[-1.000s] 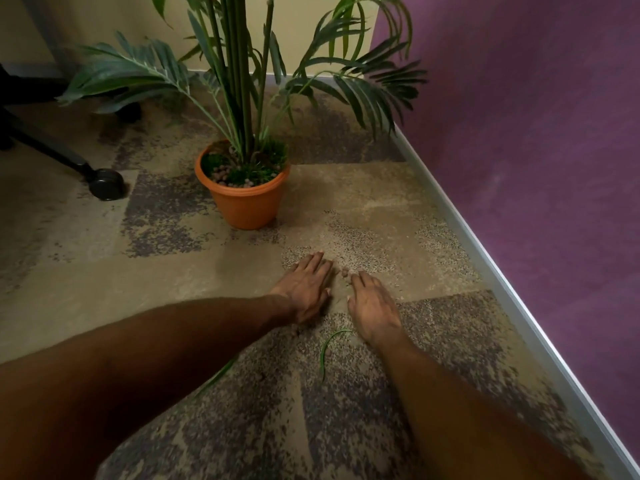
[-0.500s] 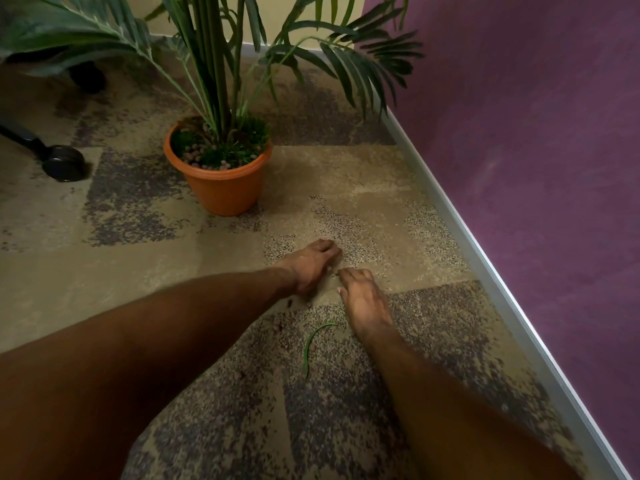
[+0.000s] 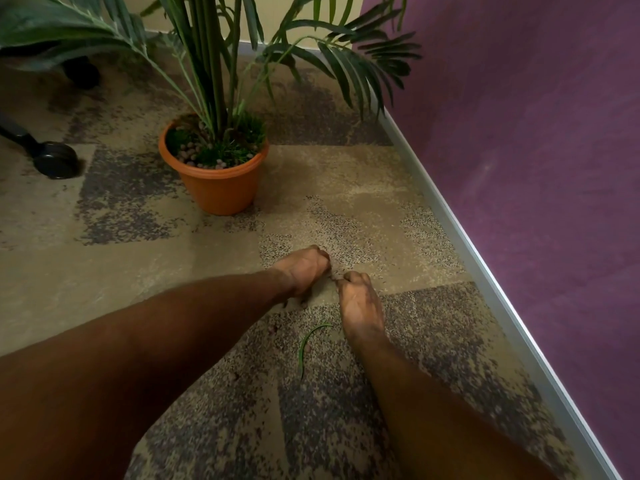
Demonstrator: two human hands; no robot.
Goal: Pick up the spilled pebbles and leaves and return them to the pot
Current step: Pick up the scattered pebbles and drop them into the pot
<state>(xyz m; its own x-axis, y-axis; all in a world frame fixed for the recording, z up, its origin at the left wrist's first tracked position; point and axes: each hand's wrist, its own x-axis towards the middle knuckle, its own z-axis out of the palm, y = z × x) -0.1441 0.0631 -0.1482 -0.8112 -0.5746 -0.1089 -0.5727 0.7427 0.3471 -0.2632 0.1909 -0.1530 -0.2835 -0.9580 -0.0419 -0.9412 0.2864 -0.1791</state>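
An orange pot (image 3: 221, 192) with a palm stands on the carpet, its top filled with pebbles (image 3: 188, 155) and moss. In front of it my left hand (image 3: 304, 266) and right hand (image 3: 360, 303) rest knuckles-up on the carpet, almost touching. Both have their fingers curled under, over the spot where small pebbles lay. What they hold is mostly hidden. A thin green leaf (image 3: 308, 341) lies on the carpet just left of my right wrist. A few loose pebbles (image 3: 275, 329) sit under my left forearm.
A purple wall (image 3: 519, 168) with a silver baseboard (image 3: 450, 216) runs close along the right. A black chair caster (image 3: 55, 159) and leg stand left of the pot. Palm fronds hang over the floor behind and beside the pot.
Both hands lay flat with fingers spread; now their fingers have curled under into loose fists. The view has shifted closer to the pot.
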